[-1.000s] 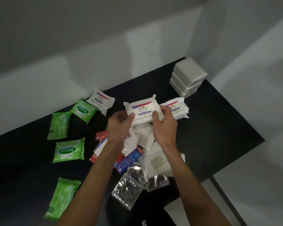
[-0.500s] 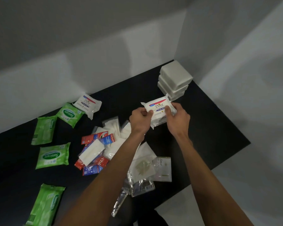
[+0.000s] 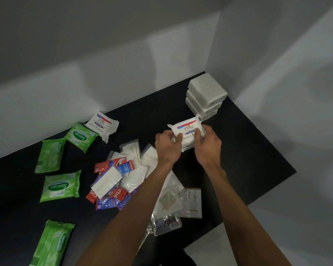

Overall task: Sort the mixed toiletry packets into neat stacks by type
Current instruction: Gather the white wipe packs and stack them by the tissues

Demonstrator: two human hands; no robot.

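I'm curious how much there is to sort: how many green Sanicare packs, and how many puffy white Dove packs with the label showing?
Green Sanicare packs: 4
Dove packs, label showing: 2
Total: 6

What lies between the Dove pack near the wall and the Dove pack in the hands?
Head view: only bare black table separates the wall-side Dove pack from the held Dove pack; white packets lie nearer the person.

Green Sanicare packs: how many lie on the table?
4 Sanicare packs: one beside the far Dove pack, one left of that, one nearer, one nearest, partly cropped. None seem hidden.
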